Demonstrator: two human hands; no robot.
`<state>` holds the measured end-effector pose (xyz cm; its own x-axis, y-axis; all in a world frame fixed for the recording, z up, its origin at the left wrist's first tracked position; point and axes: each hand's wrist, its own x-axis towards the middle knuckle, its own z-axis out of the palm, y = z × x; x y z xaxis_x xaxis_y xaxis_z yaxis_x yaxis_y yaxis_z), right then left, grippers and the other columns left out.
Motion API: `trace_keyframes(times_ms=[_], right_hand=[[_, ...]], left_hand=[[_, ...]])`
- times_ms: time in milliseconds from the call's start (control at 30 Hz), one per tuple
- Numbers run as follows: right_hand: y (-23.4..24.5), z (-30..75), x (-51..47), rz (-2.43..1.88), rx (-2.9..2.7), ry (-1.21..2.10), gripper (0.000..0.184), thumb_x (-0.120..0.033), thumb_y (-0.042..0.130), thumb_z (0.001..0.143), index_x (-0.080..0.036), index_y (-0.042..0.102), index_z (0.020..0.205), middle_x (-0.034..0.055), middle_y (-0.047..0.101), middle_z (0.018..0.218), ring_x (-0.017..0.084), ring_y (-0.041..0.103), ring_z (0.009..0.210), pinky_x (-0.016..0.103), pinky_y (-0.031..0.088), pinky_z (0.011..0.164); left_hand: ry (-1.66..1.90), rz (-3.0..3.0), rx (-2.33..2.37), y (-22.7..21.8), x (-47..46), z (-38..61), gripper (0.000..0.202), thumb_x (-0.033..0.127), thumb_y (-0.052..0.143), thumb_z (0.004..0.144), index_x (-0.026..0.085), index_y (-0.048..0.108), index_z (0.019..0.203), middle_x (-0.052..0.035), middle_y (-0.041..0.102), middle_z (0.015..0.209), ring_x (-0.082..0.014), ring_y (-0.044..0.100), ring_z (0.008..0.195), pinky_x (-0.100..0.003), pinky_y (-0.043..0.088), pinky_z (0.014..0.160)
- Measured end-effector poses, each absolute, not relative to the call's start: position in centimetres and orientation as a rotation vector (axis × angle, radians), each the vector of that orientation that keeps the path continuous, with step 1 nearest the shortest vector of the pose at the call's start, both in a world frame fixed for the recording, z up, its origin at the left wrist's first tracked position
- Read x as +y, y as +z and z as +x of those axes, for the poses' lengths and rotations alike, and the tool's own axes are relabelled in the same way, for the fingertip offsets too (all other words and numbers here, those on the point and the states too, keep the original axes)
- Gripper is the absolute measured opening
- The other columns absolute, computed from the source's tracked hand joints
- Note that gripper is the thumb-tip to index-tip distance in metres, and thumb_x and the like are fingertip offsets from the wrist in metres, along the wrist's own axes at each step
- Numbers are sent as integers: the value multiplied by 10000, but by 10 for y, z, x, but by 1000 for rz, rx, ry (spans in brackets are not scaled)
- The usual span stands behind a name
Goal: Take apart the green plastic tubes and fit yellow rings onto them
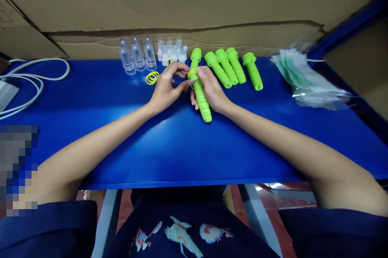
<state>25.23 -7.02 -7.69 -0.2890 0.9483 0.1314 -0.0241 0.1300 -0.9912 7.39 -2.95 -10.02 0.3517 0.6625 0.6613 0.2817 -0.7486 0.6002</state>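
My right hand (212, 88) is wrapped round a lime-green ribbed plastic tube (202, 98), tilted with its narrow end towards me. A yellow ring (192, 72) sits around its far end, beside my right thumb. Close to that end is my left hand (169, 84), thumb and fingers curved but apart, with nothing visible between them. Whether its fingertips touch the tube I cannot tell. Just behind, another green tube (196, 54) shows in part. To the left lie several loose yellow rings (152, 77).
Several more green tubes (235, 66) lie at right of my hands. Clear plastic cylinders (138, 58) and small white-based clear parts (171, 52) stand along the cardboard wall (188, 3). Plastic bags (309, 80) lie far right on the blue table (182, 149); a white cable (42, 64) coils far left.
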Motion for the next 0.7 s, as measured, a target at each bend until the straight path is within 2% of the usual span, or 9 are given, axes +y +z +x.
trace_keyframes(times_ms=[100, 200, 400, 533, 700], right_hand=[[-77, 253, -71, -952, -1482, 1379, 632, -793, 537, 934, -265, 369, 1239, -69, 616, 686, 161, 588, 433, 271, 482, 370], [-75, 254, -73, -953, -1475, 1416, 657, -665, 592, 919, -250, 328, 1354, -73, 606, 689, 192, 612, 463, 312, 523, 403], [-78, 257, -69, -943, -1546, 1451, 924, -437, 701, 830, -232, 185, 1569, -66, 659, 767, 213, 658, 526, 367, 598, 478], [-81, 260, -65, -925, -1583, 1472, 966, -378, 700, 820, -237, 154, 1604, -93, 630, 701, 210, 679, 555, 362, 629, 511], [-77, 259, -68, -916, -1508, 1509, 961, -341, 681, 764, -222, 196, 1585, -85, 640, 720, 188, 644, 508, 324, 586, 456]], left_hand=[[1359, 2234, 859, -102, -28, 73, 350, 490, 721, 988, 245, 614, 1214, -67, 722, 1170, -233, 728, 1053, -360, 565, 851], [1374, 2223, 873, -104, -26, 73, 359, 467, 710, 998, 258, 596, 1267, -70, 714, 1192, -232, 727, 1053, -363, 561, 850], [1374, 2262, 821, -96, -29, 70, 260, 337, 706, 985, 221, 652, 1211, -70, 729, 1201, -186, 718, 958, -297, 544, 751], [1369, 2292, 833, -92, -31, 70, 259, 234, 718, 942, 210, 693, 1198, -63, 732, 1197, -170, 709, 955, -276, 540, 749], [1372, 2231, 890, -95, -29, 70, 272, 209, 756, 906, 196, 686, 1169, -62, 746, 1163, -170, 704, 949, -276, 531, 738]])
